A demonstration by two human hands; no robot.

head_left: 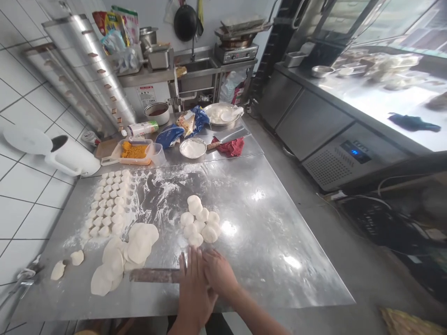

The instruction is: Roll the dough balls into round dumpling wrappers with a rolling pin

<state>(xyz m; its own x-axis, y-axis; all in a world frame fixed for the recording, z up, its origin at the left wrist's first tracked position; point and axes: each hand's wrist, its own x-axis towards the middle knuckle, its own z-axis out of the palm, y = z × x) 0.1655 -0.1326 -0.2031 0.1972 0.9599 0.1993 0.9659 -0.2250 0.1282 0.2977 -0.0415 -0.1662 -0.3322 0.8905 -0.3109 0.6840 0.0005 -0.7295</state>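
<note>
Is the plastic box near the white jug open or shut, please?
Open: the plastic box is uncovered, and the orange food inside shows from above.

A mottled brown stick (154, 275) lies crosswise — pale dough discs (199, 226) clustered nearby.

Commercial-type kitchen: s/steel worktable (279, 232) w/ dough rounds (209, 234) near ctr; sink (200, 63), cooker (235, 55) & hanging pan (186, 23) far; vented counter unit (289, 116) R; tiled wall (21, 195) L.

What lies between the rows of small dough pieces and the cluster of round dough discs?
In the head view, white flour lies smeared over the metal tabletop; the larger flattened dough sheets sit lower in the picture.
</note>
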